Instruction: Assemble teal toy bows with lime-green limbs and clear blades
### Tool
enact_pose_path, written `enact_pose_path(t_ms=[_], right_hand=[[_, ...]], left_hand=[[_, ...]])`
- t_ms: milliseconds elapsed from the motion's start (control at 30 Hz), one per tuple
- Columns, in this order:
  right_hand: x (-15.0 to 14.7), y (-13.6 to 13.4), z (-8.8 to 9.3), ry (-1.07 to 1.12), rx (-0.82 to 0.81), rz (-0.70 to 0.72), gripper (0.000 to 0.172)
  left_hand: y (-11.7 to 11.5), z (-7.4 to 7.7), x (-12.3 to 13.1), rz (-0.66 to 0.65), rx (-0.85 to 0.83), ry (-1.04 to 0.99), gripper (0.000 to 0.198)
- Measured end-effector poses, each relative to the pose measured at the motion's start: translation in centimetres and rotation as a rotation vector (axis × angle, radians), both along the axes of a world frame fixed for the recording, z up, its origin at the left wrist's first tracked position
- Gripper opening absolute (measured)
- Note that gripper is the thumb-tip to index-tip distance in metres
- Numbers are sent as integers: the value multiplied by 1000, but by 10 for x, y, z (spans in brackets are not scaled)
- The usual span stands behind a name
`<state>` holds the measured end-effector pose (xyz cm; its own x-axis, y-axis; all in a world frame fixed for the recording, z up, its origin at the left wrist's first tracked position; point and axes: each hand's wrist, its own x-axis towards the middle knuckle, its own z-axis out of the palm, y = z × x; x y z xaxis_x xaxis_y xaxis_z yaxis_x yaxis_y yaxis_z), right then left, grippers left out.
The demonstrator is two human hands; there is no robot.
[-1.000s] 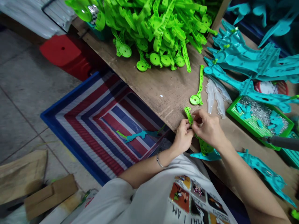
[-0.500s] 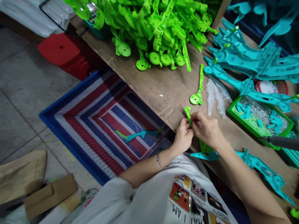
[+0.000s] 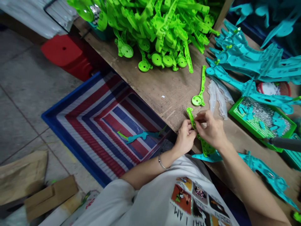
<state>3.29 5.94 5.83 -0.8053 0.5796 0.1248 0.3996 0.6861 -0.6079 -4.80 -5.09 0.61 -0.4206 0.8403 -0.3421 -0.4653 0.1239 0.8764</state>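
My left hand [image 3: 184,138] is closed around the narrow arm of a bright green plastic part [image 3: 191,115] at the table's near edge. Its hooked tip points away from me. Over the same part, my right hand [image 3: 213,130] has thumb and forefinger pinched together; whatever is between them is too small to make out. The wider end of the green part shows below the hands, over a turquoise plastic part [image 3: 207,156]. Just beyond my hands lie another green part [image 3: 198,99] with a round disc end and some translucent whitish plastic pieces [image 3: 219,97].
A heap of green parts [image 3: 160,28] covers the table's far side. Long turquoise parts [image 3: 254,62] are stacked at right, beside a green basket [image 3: 261,130] of screws and small turquoise pieces. A dark tool [image 3: 284,142] juts in. Below left stands a striped blue-rimmed bin [image 3: 70,150].
My right hand's fingers have lifted and shifted slightly right along the green part, uncovering more of it. My left hand keeps its hold. The view has moved a little.
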Motion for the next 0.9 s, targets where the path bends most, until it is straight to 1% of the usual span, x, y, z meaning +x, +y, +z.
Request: enact_pose_path(t_ms=[200, 267, 400, 533, 633, 700, 833, 900], right_hand=[[2, -1, -1, -33, 8, 4, 16], [3, -4, -1, -70, 71, 8, 15], [3, -10, -3, -183, 249, 49, 11], [3, -13, -4, -208, 306, 50, 10], [3, -11, -3, -200, 281, 46, 10], [2, -9, -2, -186, 227, 45, 10], [3, -4, -4, -35, 49, -10, 13], [5, -3, -6, 23, 6, -37, 12]], left_hand=[[-1, -2, 1, 1, -6, 17, 30], [-1, -2, 0, 3, -23, 31, 31], [-1, -1, -1, 34, -45, 63, 31], [-1, 0, -2, 28, -43, 77, 30], [-1, 1, -2, 24, -46, 94, 29], [-2, 2, -2, 19, -39, 91, 28], [-1, 1, -1, -17, -13, 28, 28], [-1, 0, -1, -26, -5, 23, 28]])
